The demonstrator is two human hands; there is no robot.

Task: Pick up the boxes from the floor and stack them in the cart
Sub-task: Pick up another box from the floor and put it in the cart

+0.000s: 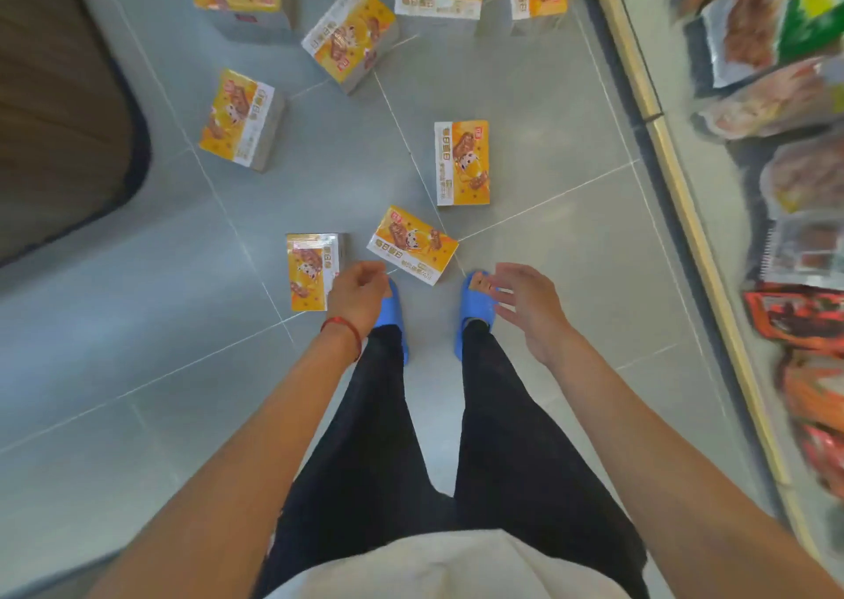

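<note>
Floor: grey tiles (pixel 137 324) with thin pale joints; you stand on them and look straight down.
Right side: a shop shelf (pixel 685 215) with a pale front edge; on it lie bags of snacks (pixel 776 96) in red, orange and green, all blurred.
Left side: a brown surface (pixel 55 96) with a dark rounded rim; I cannot tell if it is the cart.
Boxes: eight orange and yellow boxes (pixel 349 34) lie scattered on the floor; four of them are far from you at the top, and three of these are cut by the picture edge.
Middle boxes: the left box (pixel 242 119) lies near the brown surface; the right box (pixel 461 162) lies well apart from it, with its long side pointing away from you.
Near boxes: the tilted box (pixel 411 244) lies just ahead of your feet, between them; the nearest box (pixel 313 272) lies just beside your left foot.
Left hand: your left hand (pixel 358 297) has loosely curled fingers and holds nothing; in the picture it overlaps one corner of the nearest box, but I cannot tell if it touches.
Right hand: your right hand (pixel 525 306) has relaxed, spread fingers and holds nothing; it is over your right foot.
Wrist: a red string (pixel 342 329) is around your left wrist.
Feet: blue slippers (pixel 475 311); black trousers (pixel 379 438) above them.
</note>
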